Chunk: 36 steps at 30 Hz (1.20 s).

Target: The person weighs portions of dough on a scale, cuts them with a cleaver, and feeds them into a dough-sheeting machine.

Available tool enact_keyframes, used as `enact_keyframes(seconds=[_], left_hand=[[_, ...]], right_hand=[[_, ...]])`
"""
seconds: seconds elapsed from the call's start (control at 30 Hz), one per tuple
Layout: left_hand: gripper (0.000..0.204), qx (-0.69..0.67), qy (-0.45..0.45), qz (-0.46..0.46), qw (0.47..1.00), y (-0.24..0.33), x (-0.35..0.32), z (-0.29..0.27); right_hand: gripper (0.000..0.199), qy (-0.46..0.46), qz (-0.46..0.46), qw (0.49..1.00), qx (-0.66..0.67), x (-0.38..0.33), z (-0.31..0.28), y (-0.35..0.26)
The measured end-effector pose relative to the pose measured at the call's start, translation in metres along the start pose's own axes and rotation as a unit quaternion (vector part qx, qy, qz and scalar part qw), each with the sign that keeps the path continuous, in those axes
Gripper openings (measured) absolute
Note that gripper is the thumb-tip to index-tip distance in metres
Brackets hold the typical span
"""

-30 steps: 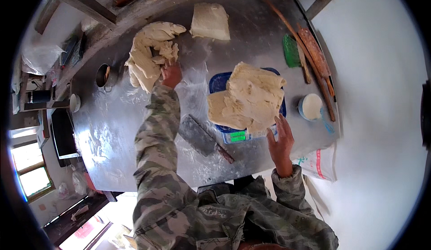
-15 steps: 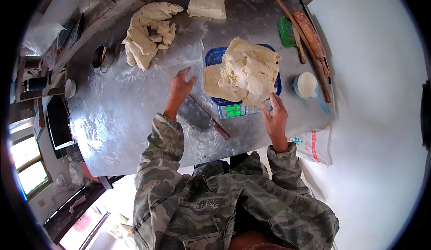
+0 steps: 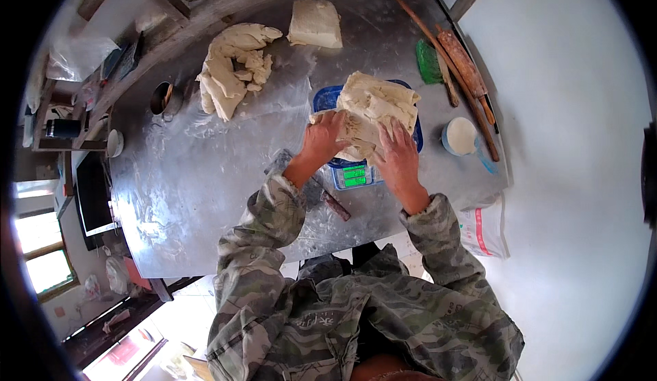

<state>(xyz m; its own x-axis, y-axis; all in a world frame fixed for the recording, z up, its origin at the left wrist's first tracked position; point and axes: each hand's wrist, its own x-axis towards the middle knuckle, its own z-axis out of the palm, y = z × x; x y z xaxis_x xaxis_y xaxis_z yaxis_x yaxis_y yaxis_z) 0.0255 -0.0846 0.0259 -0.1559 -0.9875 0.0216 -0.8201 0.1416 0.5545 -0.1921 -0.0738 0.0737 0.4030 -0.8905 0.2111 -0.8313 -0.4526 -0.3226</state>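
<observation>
A big folded lump of pale dough (image 3: pixel 378 98) rests in a blue tray (image 3: pixel 326 99) on a digital scale (image 3: pixel 370 178) with a lit green display. My left hand (image 3: pixel 323 140) is closed over the dough's left flap, its fingertips on top. On the near right part of the same lump lies my right hand (image 3: pixel 400 160), fingers stretched out and a little apart. Beneath my left wrist, partly covered by it, a flat dough scraper (image 3: pixel 335 206) with a worn dark handle lies on the metal table.
Farther back sit a torn heap of dough (image 3: pixel 222 73) and a squarish dough block (image 3: pixel 315 24). Along the right edge are a green brush (image 3: pixel 429 62), a rolling pin (image 3: pixel 462 61), a long stick (image 3: pixel 428 29) and a scoop of white powder (image 3: pixel 460 137). A metal pot (image 3: pixel 166 102) stands left.
Both hands have come onto the dough: the left moved right from the bare table, the right moved up and inward from the tray's near corner. The dough's left flap now looks drawn in.
</observation>
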Motion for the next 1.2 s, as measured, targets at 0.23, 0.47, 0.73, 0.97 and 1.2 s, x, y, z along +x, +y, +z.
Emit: enact_keyframes(seconds=[0.23, 0.47, 0.73, 0.97, 1.2], left_hand=[[0.076, 0.055, 0.057, -0.010, 0.997, -0.002, 0.014, 0.014], [0.064, 0.046, 0.008, 0.025, 0.999, -0.011, 0.028, 0.003], [0.054, 0.046, 0.066, 0.054, 0.995, -0.012, 0.025, 0.011], [0.074, 0.022, 0.005, -0.056, 0.998, 0.003, 0.029, 0.004], [0.096, 0.078, 0.016, 0.166, 0.983, 0.016, 0.064, -0.019]], right_hand=[[0.079, 0.001, -0.019, 0.999, -0.041, 0.041, 0.017, 0.009], [0.082, -0.023, -0.031, 0.999, -0.029, 0.043, 0.030, 0.017], [0.090, -0.018, -0.037, 0.999, -0.027, 0.042, 0.030, 0.018], [0.090, -0.023, -0.026, 0.999, -0.019, 0.045, 0.032, 0.014], [0.093, -0.017, -0.021, 0.999, -0.038, 0.043, 0.039, 0.022]])
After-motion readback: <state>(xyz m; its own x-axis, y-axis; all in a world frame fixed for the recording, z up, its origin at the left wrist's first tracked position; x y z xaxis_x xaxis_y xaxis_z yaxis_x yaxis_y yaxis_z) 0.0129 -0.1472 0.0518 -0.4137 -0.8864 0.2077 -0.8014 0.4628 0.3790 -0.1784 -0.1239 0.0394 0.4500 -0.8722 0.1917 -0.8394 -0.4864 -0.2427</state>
